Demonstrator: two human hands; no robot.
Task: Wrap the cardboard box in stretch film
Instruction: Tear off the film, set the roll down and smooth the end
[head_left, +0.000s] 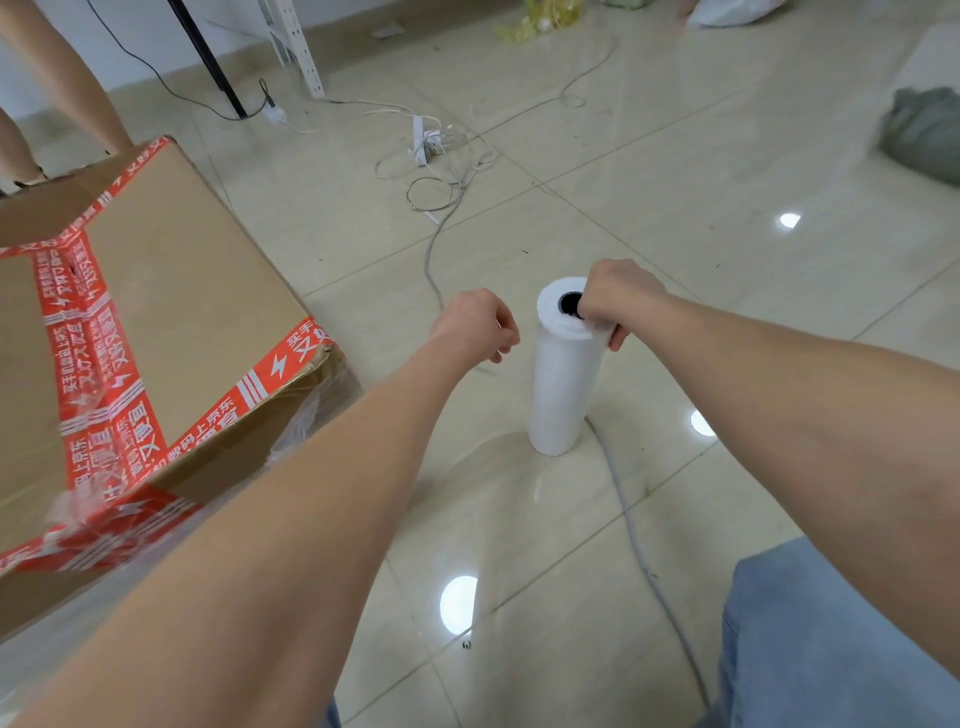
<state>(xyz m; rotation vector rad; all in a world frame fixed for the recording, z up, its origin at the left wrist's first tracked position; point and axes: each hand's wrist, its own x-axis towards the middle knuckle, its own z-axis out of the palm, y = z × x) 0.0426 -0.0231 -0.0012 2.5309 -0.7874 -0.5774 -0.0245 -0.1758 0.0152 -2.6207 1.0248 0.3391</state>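
A glossy tiled floor (675, 171) fills the view and carries everything. On it at the left sits the cardboard box (171, 291), large and closed, its seams and edges bound with red tape (88, 312) printed in white. Clear stretch film (306, 421) clings in wrinkles to its near lower side. A knee in blue jeans (831, 639) shows at the bottom right, and another person's bare legs (67, 78) stand behind the box at the upper left. A grey-green bag (924, 135) lies at the far right edge. The white roll of film (563, 384) stands upright on the floor, to the right of the box and apart from it, with its dark core facing up. The right hand (618, 301) grips the top rim of the roll, thumb down its outer side. The left hand (475, 325) hangs just left of the roll with fingers curled; I cannot tell whether it pinches any film. A grey cable (631, 525) runs across the floor past the foot of the roll, and a white power strip (423, 140) lies among loose cords farther back.
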